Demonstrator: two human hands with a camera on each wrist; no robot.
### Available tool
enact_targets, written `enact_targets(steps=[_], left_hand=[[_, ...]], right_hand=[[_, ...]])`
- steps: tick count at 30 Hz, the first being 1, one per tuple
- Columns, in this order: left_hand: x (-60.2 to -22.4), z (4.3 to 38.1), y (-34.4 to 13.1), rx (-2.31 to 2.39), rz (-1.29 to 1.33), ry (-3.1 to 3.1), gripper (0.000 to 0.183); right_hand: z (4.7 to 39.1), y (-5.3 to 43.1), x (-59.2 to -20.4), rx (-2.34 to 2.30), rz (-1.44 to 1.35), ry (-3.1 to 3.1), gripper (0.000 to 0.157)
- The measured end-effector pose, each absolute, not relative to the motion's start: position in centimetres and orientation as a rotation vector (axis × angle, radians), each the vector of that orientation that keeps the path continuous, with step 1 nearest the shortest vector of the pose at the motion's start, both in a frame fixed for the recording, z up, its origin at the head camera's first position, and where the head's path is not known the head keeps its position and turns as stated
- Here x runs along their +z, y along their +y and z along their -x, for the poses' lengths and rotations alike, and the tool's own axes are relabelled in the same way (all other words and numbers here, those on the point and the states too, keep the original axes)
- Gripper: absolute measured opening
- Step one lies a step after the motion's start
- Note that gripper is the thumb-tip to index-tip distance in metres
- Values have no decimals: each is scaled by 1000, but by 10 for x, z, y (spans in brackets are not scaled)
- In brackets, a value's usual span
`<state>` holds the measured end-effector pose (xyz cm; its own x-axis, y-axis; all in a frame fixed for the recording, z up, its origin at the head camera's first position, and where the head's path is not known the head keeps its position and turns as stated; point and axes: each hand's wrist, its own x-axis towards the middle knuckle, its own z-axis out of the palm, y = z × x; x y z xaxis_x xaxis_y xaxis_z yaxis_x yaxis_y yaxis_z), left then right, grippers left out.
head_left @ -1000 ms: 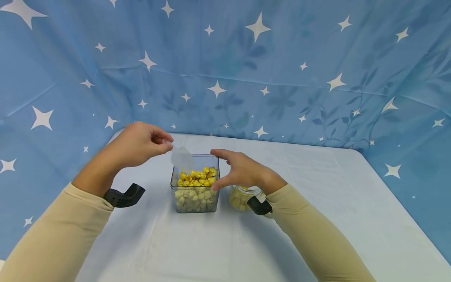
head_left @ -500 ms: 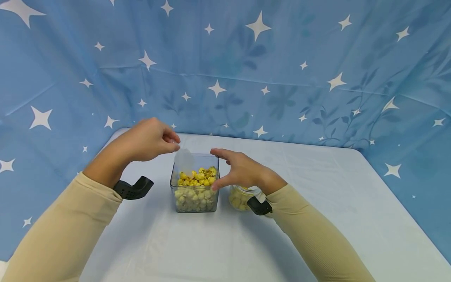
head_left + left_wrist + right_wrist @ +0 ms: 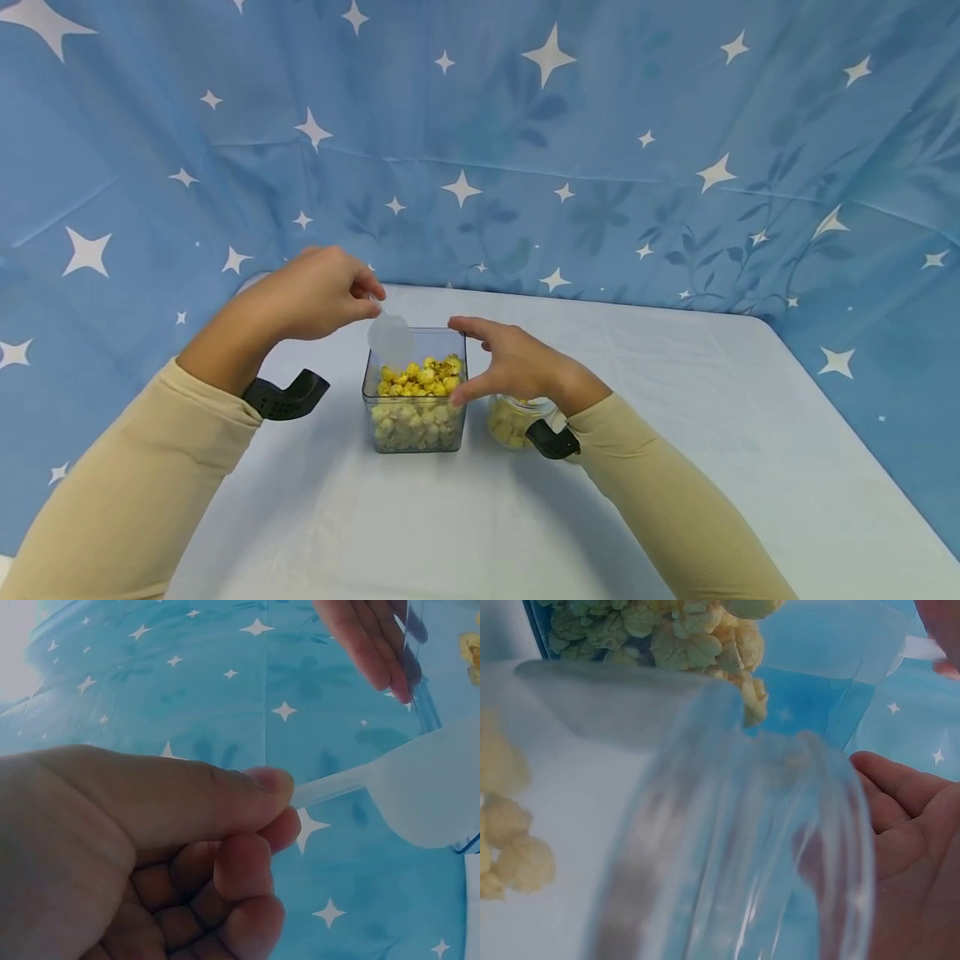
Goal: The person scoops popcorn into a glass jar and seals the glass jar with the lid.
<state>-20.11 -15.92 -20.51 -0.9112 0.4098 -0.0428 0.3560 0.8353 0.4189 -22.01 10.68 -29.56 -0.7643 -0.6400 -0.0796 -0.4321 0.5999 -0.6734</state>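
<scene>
A clear, smoky-tinted square container (image 3: 438,340) stands upright on a white-covered table (image 3: 420,525), its see-through walls plain and partly filled with yellow popcorn (image 3: 426,379). Above and behind its left rim, the left hand (image 3: 322,292) pinches the slim handle (image 3: 334,786) of a milky, translucent scoop (image 3: 391,337) between thumb and forefinger, the other fingers curled inward. The scoop's round bowl overlaps the container's back left part in the head view, higher than the popcorn; whether it touches the wall I cannot tell, nor whether anything lies in the bowl. At the container's right side, the right hand (image 3: 513,362) is spread, thumb well apart from the straight fingers, the thumb by the front right corner and the fingertips by the back right one; how firmly it touches is unclear. Just right of the container, a clear round jar (image 3: 528,408) holding more popcorn sits partly hidden by the right wrist. A black wrist mount shows at each cuff of the beige sleeves (image 3: 645,492). Behind the container hangs a blue backdrop (image 3: 480,233), its printing made up of white four-pointed stars (image 3: 549,57) and dark leafy sprigs.
</scene>
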Motion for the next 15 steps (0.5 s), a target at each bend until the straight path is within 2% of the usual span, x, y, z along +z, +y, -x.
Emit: enact_targets(steps=[15], left_hand=[[-243, 224, -170, 805, -500, 2742, 27]], right_hand=[[221, 106, -297, -977, 845, 2510, 103]])
